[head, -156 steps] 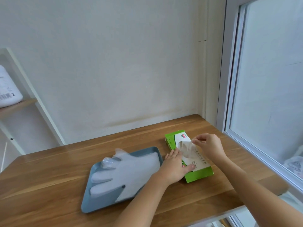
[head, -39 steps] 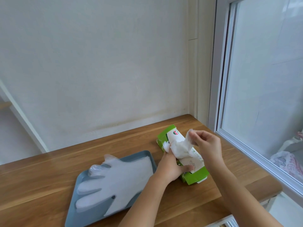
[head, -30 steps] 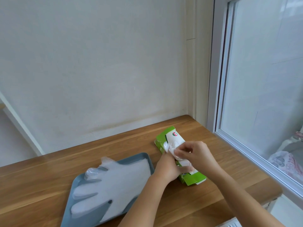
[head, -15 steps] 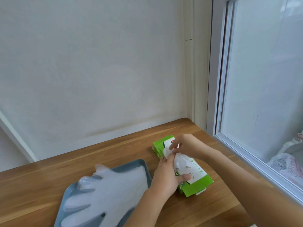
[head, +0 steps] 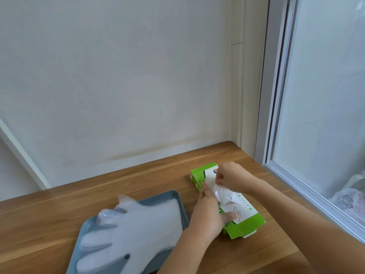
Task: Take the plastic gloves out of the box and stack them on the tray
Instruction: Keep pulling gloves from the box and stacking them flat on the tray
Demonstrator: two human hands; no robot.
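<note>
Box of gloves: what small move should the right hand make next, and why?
Probably pull the right hand up and away so the crumpled glove comes clear of the box. That hand pinches the glove, which is bunched at the opening, and the left hand presses the box down to brace it. The stacked gloves on the tray lie to the left.

On the table (head: 59,218), the tray (head: 178,202) (gloves (head: 138,224) stacked on it) lies left of the glove box (head: 246,224), window (head: 325,115) at right.
</note>
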